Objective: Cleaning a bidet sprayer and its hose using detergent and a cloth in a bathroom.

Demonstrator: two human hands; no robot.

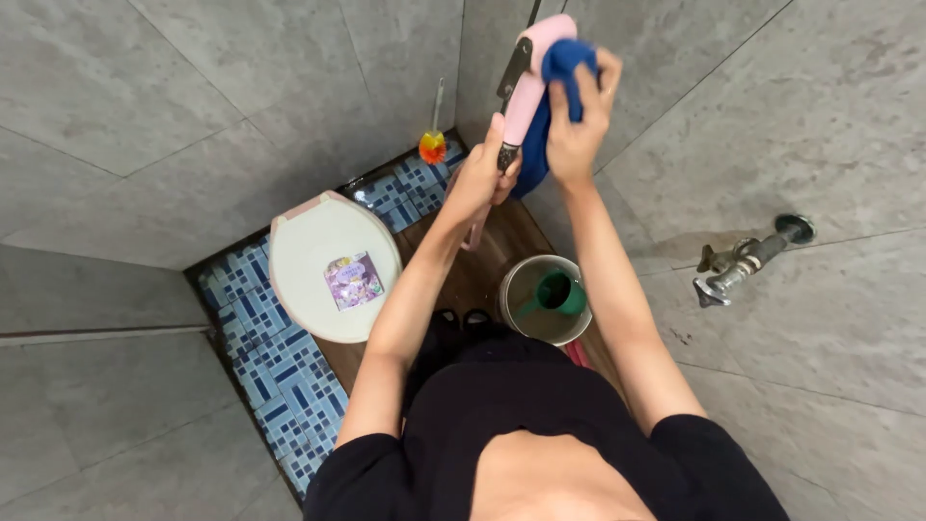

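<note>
While the left hand (479,178) clamps the pink sprayer (529,82) steady, the right hand (577,125) above presses a blue cloth (552,96) closed-fisted against it.

I see a pink sprayer (529,82) with a dark metal lever, held up, head topmost, slightly tilted. A blue cloth (550,96) is bunched against its head and hangs down behind the handle.

Both bare arms are reaching forward and up, side by side. The left hand (479,178) is gripping closed, while the right hand (577,135) is clenching just beside it.
</note>
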